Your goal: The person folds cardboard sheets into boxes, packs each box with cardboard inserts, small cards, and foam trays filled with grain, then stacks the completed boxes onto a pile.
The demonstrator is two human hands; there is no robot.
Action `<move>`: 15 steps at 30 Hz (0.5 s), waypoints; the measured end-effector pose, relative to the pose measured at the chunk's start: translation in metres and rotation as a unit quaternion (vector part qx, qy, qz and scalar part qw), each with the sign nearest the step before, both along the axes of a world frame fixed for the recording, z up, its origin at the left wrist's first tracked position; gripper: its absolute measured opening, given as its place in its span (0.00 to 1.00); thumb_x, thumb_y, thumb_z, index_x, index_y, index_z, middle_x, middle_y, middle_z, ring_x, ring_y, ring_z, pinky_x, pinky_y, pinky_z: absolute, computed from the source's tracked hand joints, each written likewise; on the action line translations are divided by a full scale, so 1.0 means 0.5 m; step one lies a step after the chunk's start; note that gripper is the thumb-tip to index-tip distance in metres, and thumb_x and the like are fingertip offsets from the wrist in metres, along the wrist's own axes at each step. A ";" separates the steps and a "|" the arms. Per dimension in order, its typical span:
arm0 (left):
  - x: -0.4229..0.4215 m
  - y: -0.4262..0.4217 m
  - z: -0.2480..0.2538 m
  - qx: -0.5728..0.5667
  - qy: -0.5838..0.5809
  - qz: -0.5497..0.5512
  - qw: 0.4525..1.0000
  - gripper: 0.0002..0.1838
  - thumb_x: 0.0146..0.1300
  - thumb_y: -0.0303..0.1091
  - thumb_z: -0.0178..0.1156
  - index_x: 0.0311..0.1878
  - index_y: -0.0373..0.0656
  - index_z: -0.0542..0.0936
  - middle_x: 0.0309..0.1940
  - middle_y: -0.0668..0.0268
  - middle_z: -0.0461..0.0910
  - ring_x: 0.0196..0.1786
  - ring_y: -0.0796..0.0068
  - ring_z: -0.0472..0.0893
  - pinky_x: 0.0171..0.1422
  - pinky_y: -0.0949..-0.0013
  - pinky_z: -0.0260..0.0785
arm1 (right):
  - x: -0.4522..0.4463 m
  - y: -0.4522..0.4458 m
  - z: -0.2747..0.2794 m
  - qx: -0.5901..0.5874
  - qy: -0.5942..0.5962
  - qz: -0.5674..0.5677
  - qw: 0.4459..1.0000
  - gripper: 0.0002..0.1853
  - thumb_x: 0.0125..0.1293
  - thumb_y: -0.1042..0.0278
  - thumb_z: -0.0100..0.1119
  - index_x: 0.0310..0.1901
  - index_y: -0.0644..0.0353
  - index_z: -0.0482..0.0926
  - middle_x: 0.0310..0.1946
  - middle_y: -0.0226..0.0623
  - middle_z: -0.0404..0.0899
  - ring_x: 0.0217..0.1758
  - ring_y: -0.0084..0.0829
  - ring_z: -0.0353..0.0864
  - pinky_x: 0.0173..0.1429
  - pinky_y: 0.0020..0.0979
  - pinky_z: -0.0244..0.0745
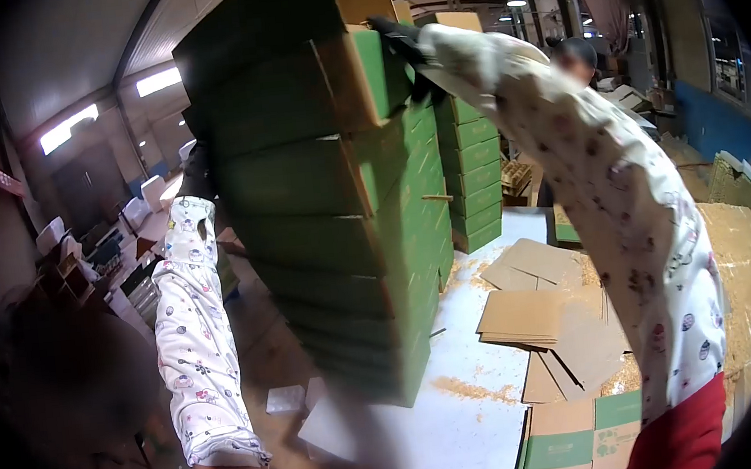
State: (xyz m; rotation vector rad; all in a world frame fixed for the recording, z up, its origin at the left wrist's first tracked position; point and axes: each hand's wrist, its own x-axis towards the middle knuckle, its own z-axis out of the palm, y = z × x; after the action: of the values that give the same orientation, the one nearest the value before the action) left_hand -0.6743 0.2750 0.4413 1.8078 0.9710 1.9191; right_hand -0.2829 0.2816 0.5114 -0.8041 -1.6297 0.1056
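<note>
A tall stack of green cardboard boxes rises right in front of me, its upper boxes close to the camera. My right hand, in a black glove, grips the upper right side of a top green cardboard box; a brown cardboard edge shows there. Against the stack's left side is my left hand, dark-gloved and in shadow, its fingers hidden from view. White patterned sleeve covers run along both forearms, with red cuffs nearest me.
A second stack of green boxes stands behind. Flat brown cardboard sheets and printed green-brown cardboard lie at right on a white surface strewn with shavings. Another person is in the background. Clutter fills the left.
</note>
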 end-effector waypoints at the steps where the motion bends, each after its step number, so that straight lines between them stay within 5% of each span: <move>1: -0.004 0.002 -0.001 0.001 -0.005 -0.004 1.000 0.22 0.62 0.45 0.51 0.52 0.39 0.73 0.50 0.58 0.74 0.52 0.65 0.73 0.56 0.66 0.64 | -0.020 0.031 0.002 0.025 -0.029 -0.056 0.998 0.24 0.67 0.65 0.42 0.65 0.50 0.55 0.60 0.46 0.62 0.57 0.41 0.69 0.60 0.34 0.64; 5: -0.015 0.014 -0.003 0.003 -0.020 -0.011 1.000 0.24 0.62 0.49 0.52 0.53 0.40 0.73 0.50 0.57 0.75 0.51 0.64 0.74 0.55 0.65 0.64 | -0.065 0.102 -0.026 0.105 -0.092 -0.183 0.973 0.24 0.67 0.66 0.41 0.65 0.49 0.55 0.61 0.47 0.61 0.58 0.43 0.69 0.61 0.35 0.64; 8: 0.006 -0.007 0.007 0.040 -0.021 0.038 0.998 0.26 0.62 0.52 0.52 0.54 0.41 0.73 0.50 0.56 0.75 0.50 0.64 0.74 0.55 0.65 0.64 | -0.039 0.117 -0.071 0.153 -0.131 -0.152 0.968 0.23 0.67 0.66 0.40 0.64 0.49 0.55 0.61 0.48 0.60 0.58 0.45 0.69 0.61 0.36 0.64; 10: 0.084 -0.104 0.017 0.143 0.070 0.354 0.922 0.20 0.59 0.44 0.59 0.45 0.36 0.76 0.43 0.59 0.77 0.45 0.68 0.75 0.51 0.69 0.66 | 0.003 0.078 -0.153 0.216 -0.188 -0.073 0.955 0.22 0.67 0.66 0.41 0.63 0.51 0.57 0.62 0.48 0.60 0.56 0.48 0.69 0.59 0.39 0.65; 11: 0.075 -0.059 -0.026 0.316 -0.126 0.183 0.922 0.16 0.55 0.34 0.64 0.43 0.36 0.75 0.41 0.62 0.76 0.44 0.69 0.74 0.49 0.70 0.67 | 0.031 0.044 -0.225 0.256 -0.220 -0.019 0.941 0.22 0.66 0.66 0.41 0.62 0.51 0.59 0.62 0.48 0.60 0.55 0.50 0.69 0.57 0.40 0.66; 12: 0.150 -0.139 -0.054 0.325 -0.092 0.308 0.889 0.18 0.50 0.25 0.65 0.45 0.36 0.73 0.42 0.61 0.75 0.44 0.68 0.74 0.50 0.69 0.67 | 0.053 -0.062 -0.287 0.291 -0.251 0.034 0.923 0.21 0.66 0.65 0.41 0.61 0.52 0.60 0.62 0.48 0.60 0.53 0.52 0.69 0.56 0.42 0.67; 13: 0.251 -0.217 -0.117 0.386 -0.065 0.313 0.865 0.17 0.52 0.24 0.63 0.46 0.36 0.73 0.43 0.60 0.75 0.46 0.68 0.73 0.52 0.69 0.65 | 0.129 -0.217 -0.382 0.009 -0.242 0.106 0.964 0.22 0.67 0.62 0.42 0.62 0.52 0.60 0.61 0.49 0.61 0.52 0.53 0.71 0.58 0.41 0.66; 15: 0.412 -0.352 -0.284 0.194 0.033 0.325 0.925 0.17 0.58 0.26 0.57 0.50 0.33 0.71 0.46 0.56 0.74 0.47 0.65 0.73 0.55 0.65 0.64 | 0.208 -0.382 -0.543 -0.319 -0.267 0.076 0.906 0.30 0.64 0.43 0.44 0.63 0.50 0.59 0.60 0.46 0.64 0.56 0.50 0.69 0.62 0.41 0.62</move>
State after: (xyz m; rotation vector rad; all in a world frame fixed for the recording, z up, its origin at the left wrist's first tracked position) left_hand -0.4685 0.0990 0.2994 1.9206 1.4348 2.6110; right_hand -0.1790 0.0904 0.2401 -1.2789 -2.2209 0.6010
